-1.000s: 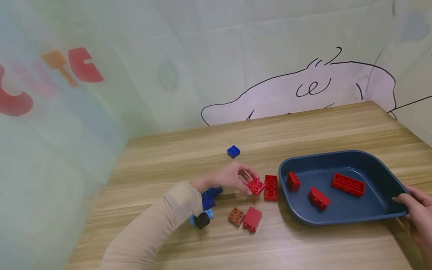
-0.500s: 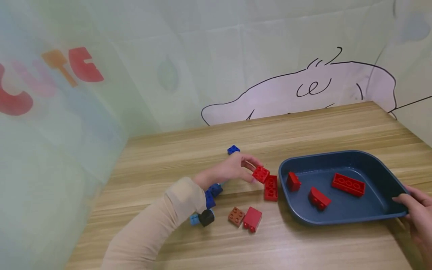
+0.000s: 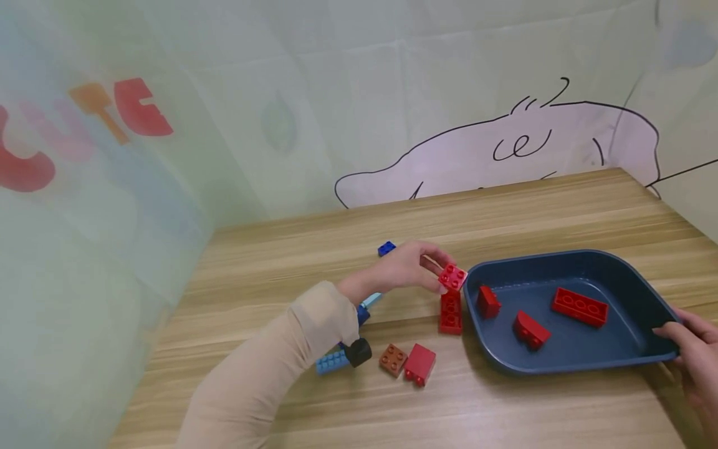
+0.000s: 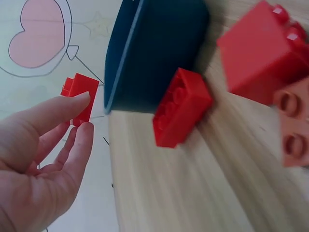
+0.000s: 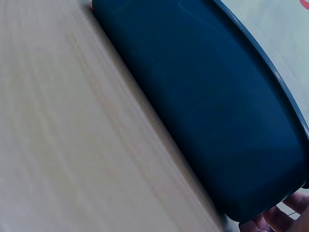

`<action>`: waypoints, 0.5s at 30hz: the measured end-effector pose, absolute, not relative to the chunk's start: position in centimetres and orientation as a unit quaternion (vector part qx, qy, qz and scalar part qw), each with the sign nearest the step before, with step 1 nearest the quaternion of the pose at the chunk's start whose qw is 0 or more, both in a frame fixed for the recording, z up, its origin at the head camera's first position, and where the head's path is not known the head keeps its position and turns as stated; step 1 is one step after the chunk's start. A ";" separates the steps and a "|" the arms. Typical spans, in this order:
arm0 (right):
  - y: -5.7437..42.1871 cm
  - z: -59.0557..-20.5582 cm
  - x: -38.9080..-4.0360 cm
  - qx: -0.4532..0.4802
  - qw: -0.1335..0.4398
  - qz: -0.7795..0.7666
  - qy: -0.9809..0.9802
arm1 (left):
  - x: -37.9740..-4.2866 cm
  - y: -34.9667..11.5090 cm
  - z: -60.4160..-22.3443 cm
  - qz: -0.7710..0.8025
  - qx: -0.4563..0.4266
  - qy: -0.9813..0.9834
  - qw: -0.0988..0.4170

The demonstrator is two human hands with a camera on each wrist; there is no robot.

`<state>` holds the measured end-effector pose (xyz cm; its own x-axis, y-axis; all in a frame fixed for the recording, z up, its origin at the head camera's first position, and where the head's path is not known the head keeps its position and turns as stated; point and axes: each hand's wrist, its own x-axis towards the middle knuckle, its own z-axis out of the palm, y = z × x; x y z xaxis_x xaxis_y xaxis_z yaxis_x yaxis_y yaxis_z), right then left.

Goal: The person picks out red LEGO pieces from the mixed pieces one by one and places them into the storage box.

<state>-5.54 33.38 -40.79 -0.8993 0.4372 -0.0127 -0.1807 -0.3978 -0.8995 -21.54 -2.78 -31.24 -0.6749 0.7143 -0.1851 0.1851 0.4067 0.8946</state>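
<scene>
Wood-grain tabletop (image 3: 505, 411) carries, nearest, a side-lying red brick (image 3: 419, 363) with its studs facing near, a brown four-stud brick (image 3: 393, 360) just left of it. Farther right, the right hand (image 3: 695, 349) grips the right end of a dark blue tray (image 3: 583, 346), whose long axis runs left to right. Left of the tray, an upturned red brick (image 3: 450, 313) lies with its long axis near to far. Beyond it, the left hand (image 3: 406, 265) pinches a square red brick (image 3: 452, 277), studs up, between thumb and fingers; the tray's hollow opens to this brick's right and slightly nearer, the right hand well apart from it. Farthest lies a small blue brick (image 3: 386, 249)
</scene>
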 end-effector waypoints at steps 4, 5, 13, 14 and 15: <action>33.5 -41.1 -5.7 -0.117 0.189 0.827 -0.517 | -21.5 -1.6 -30.4 0.474 0.296 0.778 0.287; 33.6 -41.2 -5.8 -0.118 0.190 0.825 -0.518 | -21.4 -1.3 -30.2 0.476 0.299 0.776 0.287; 33.7 -41.3 -5.9 -0.134 0.195 0.810 -0.537 | -21.3 0.3 -29.7 0.479 0.313 0.766 0.293; 33.6 -41.2 -5.9 -0.137 0.196 0.808 -0.538 | -21.3 0.4 -29.7 0.479 0.313 0.766 0.292; 33.5 -41.1 -5.9 -0.139 0.196 0.809 -0.537 | -21.3 0.5 -29.7 0.479 0.314 0.766 0.290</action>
